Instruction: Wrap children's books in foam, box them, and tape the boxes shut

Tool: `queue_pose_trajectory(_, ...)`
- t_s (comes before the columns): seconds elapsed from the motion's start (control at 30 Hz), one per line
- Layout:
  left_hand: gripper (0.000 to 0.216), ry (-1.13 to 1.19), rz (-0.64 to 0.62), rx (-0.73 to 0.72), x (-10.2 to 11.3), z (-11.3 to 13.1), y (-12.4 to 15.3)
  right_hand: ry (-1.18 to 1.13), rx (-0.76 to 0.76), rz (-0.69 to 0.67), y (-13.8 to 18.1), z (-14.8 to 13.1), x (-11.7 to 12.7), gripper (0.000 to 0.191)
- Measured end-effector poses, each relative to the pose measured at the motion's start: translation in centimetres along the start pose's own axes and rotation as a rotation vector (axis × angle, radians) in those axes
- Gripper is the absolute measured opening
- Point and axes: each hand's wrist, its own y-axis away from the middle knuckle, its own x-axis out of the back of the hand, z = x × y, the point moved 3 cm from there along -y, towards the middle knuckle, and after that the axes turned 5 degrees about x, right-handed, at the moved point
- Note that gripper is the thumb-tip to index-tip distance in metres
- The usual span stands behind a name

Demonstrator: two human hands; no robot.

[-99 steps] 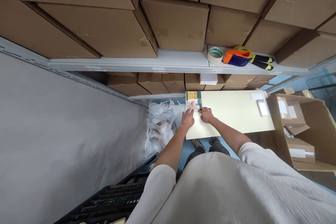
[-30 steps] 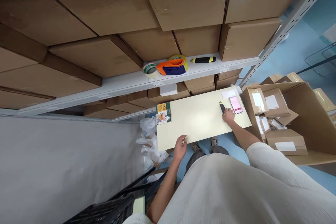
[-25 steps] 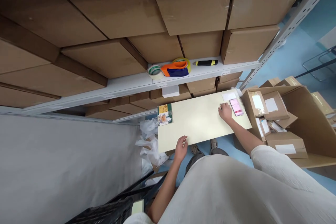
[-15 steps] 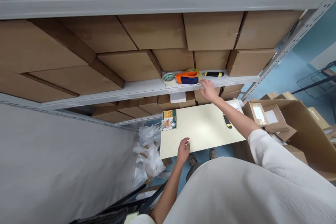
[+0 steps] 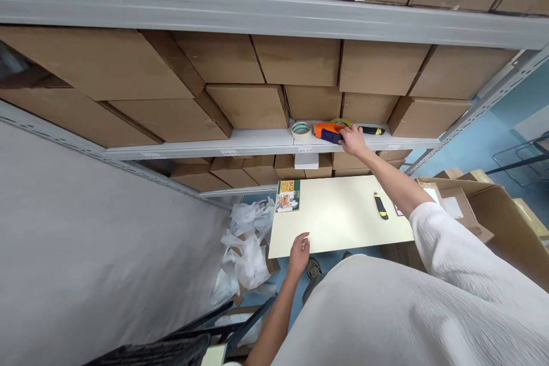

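Observation:
My right hand (image 5: pixel 353 140) reaches to the middle shelf, its fingers closed around the right end of an orange and dark-blue tape dispenser (image 5: pixel 328 130). The dispenser still lies on the shelf. A roll of masking tape (image 5: pixel 301 131) stands to its left, a yellow roll (image 5: pixel 342 122) shows partly behind it, and a black-and-yellow utility knife (image 5: pixel 374 130) lies to the right, partly behind my hand. My left hand (image 5: pixel 299 253) is at the near edge of a cream board (image 5: pixel 334 211), fingers loosely bent and apart, holding nothing.
On the board lie a printed card (image 5: pixel 287 196) and a second utility knife (image 5: pixel 381 206). Cardboard boxes (image 5: pixel 246 107) fill the grey shelves. A large open carton (image 5: pixel 497 211) with smaller boxes stands right; white plastic bags (image 5: pixel 251 260) lie on the floor left.
My right hand has moved from beside the tape dispenser onto its right end and closed there. My left hand stays by the board's near edge. The view has shifted left.

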Motion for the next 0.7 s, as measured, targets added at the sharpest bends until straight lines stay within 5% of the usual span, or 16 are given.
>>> queue_pose_trajectory(0.2,0.041,-0.026,-0.074,-0.038,-0.7,1.3,-1.1,-0.049,-0.069,0.094,7.8,-0.6,1.1,0.041)
queue_pose_trajectory(0.33,0.038,-0.037,-0.127,-0.065,-2.0,2.1,-1.6,-0.105,-0.204,0.063,14.2,-0.7,-0.2,0.038)
queue_pose_trajectory(0.7,0.035,-0.136,-0.253,-0.018,-5.5,2.9,-0.4,-0.222,-0.713,-0.307,27.8,0.1,-16.0,0.023)
